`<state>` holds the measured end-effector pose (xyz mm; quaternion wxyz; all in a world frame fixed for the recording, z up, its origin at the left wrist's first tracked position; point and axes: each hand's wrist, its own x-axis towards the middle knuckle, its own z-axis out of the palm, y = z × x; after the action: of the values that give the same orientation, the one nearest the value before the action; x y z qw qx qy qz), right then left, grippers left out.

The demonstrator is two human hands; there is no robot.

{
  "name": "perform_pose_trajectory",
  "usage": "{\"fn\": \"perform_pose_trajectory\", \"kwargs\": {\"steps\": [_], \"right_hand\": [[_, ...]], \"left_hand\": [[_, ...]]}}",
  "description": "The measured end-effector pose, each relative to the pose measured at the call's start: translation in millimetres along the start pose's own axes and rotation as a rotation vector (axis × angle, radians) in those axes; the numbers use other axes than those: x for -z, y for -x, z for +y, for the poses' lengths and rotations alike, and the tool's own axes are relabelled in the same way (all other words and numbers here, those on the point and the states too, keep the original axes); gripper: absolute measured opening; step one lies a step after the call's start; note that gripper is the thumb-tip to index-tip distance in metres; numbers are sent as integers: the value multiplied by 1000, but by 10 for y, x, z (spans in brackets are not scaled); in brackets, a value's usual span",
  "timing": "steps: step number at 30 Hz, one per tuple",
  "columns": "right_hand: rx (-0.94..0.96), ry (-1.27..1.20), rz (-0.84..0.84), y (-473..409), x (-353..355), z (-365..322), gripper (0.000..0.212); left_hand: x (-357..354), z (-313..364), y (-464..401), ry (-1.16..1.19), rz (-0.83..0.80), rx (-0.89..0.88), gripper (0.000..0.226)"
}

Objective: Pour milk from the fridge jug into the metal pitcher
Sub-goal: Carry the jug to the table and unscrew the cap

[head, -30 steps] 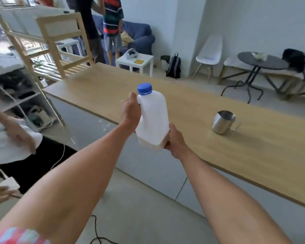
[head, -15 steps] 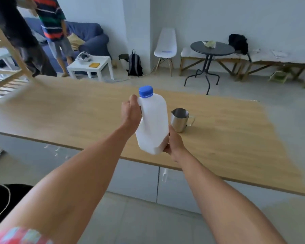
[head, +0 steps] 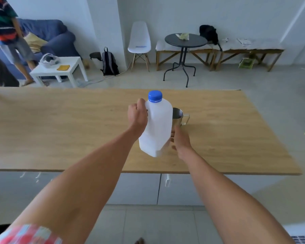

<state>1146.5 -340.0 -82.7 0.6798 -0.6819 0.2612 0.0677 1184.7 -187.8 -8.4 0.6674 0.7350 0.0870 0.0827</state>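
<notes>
Left hand (head: 137, 115): curled round the handle side of the jug, up near its shoulder, gripping it.
Right hand (head: 180, 138): at the lower right side of the jug, fingers against its wall near the base; whether curled round it or only pressed flat, cannot tell.
Jug (head: 157, 127): white plastic, held between both hands, raised above the table and tilted slightly, base toward the near edge.
Cap (head: 155, 96): blue, on the neck of the jug, above and just right of the left hand.
Pitcher (head: 177, 118): metal, standing upright on the table just beyond the right hand, partly hidden behind the jug, handle pointing right.
Table (head: 60, 131): wooden top, under both hands.
Cabinet fronts (head: 139, 189): grey, below the near table edge, under the forearms.
Beyond the hands: round dark table (head: 185, 41), white chair (head: 139, 41), backpack (head: 108, 62) by the wall.
Far left of the left hand: low white table (head: 58, 69), blue sofa (head: 56, 37), a person in a striped shirt (head: 2, 20).
</notes>
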Motion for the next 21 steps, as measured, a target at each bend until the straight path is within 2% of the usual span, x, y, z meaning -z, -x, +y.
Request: {"fn": "perform_pose_trajectory", "kwargs": {"steps": [2,5,7,9,13,16,21], "right_hand": [[192,66,129,-51,-7,-153,50],[461,143,231,-77,-20,-494,42],[601,184,234,-65,-39,-744,43],[708,246,162,-34,-93,-982,40],[817,504,-47,-64,-208,-1221,29],[860,689,-145,-121,-280,-1228,29],[925,942,-77,-214,-297,-1201,31]], "left_hand": [[12,-90,-54,-27,-19,-12,32],[39,-214,-107,-55,-26,-21,33],[55,-296,-157,-62,-30,-25,34],[62,-351,-203,-66,-30,-22,35],[28,-416,-242,-70,-21,-51,33],[-11,-441,-299,-61,-6,-63,33],[-58,-544,-364,-44,23,-63,36]]}}
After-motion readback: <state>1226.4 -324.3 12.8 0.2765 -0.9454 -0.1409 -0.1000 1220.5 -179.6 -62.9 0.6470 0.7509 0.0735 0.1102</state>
